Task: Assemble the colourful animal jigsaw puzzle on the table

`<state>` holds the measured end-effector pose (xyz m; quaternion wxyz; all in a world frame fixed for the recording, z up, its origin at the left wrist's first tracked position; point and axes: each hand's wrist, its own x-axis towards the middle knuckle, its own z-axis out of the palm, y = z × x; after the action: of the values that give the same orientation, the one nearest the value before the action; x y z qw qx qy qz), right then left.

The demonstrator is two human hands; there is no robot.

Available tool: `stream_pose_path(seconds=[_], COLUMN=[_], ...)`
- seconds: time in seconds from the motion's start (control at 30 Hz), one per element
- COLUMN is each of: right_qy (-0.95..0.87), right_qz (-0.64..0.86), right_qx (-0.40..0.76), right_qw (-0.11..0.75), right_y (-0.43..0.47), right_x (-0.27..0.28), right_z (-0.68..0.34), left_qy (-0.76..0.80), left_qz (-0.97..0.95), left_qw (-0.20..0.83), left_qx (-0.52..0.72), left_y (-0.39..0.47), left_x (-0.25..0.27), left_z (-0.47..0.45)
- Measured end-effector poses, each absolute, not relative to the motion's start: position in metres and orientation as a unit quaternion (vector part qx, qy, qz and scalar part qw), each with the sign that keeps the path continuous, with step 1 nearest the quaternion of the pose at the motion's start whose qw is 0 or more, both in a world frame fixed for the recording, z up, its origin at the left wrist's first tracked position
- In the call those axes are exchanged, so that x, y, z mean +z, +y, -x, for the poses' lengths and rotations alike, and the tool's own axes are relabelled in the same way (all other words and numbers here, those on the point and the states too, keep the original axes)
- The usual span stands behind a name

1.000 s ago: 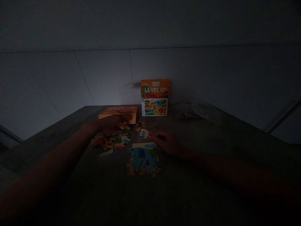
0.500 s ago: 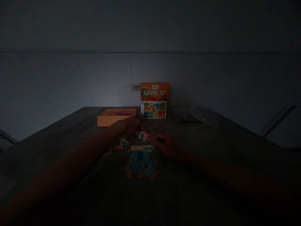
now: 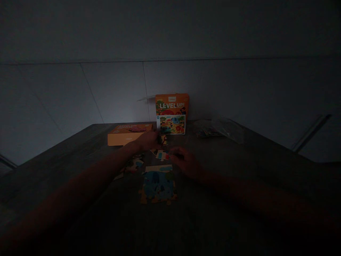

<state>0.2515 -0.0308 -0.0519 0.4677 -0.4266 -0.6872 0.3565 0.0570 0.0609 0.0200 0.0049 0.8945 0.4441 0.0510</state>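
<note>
The scene is very dark. My left hand [image 3: 149, 139] reaches past the loose pieces, its fingers closed at a puzzle piece [image 3: 164, 139] that is tilted up. Lower and to the right, my right hand [image 3: 186, 161] has its fingers curled in a pinch at the edge of a white, blue and red puzzle piece [image 3: 162, 155]. Below the hands lies a joined puzzle section [image 3: 159, 186] with a blue elephant picture and yellow edges. A pale strip with a blue patch [image 3: 159, 168] borders its top. More loose puzzle pieces [image 3: 134, 164] lie to the left, partly behind my left forearm.
An orange box [image 3: 125, 138] lies flat at the back left. Another orange box [image 3: 172, 103] marked "LEVEL UP!" stands against the wall, with a picture card [image 3: 172, 125] leaning on it. A clear plastic bag [image 3: 226, 129] with pieces lies at the back right of the dark table [image 3: 239, 213].
My left hand has moved slightly nearer and now has a tilted puzzle piece at its fingers. My right fingertips have shifted slightly up, closer to the white, blue and red piece. The view has turned a little.
</note>
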Motion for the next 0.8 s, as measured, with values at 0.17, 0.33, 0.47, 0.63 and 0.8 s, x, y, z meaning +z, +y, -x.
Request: stream_pose_path(seconds=[0.17,0.33,0.47,0.63,0.8], right_qy=[-0.709,-0.750,-0.751,-0.764,-0.767], right_qz=[0.358,0.354,0.383,0.378,0.377], right_qx=[0.404,0.367,0.349,0.339,0.326], right_qw=[0.453,0.422,0.410,0.399,0.404], right_y=[-0.028,-0.032,-0.033,-0.033,-0.032], right_x=[-0.055,-0.052,-0.052,-0.051,-0.054], right_z=[-0.250,-0.250,-0.252,-0.253,-0.251], left_qy=[0.392,0.303,0.381,0.468,0.431], left_qz=[-0.899,-0.917,-0.863,-0.851,-0.874], left_qw=[-0.021,0.093,0.096,0.032,-0.025], left_qx=[0.195,0.243,0.317,0.235,0.222], left_y=[-0.013,-0.056,-0.053,-0.044,-0.047], left_x=[0.003,-0.026,-0.030,-0.032,-0.039], left_z=[-0.056,-0.045,-0.034,-0.034,-0.038])
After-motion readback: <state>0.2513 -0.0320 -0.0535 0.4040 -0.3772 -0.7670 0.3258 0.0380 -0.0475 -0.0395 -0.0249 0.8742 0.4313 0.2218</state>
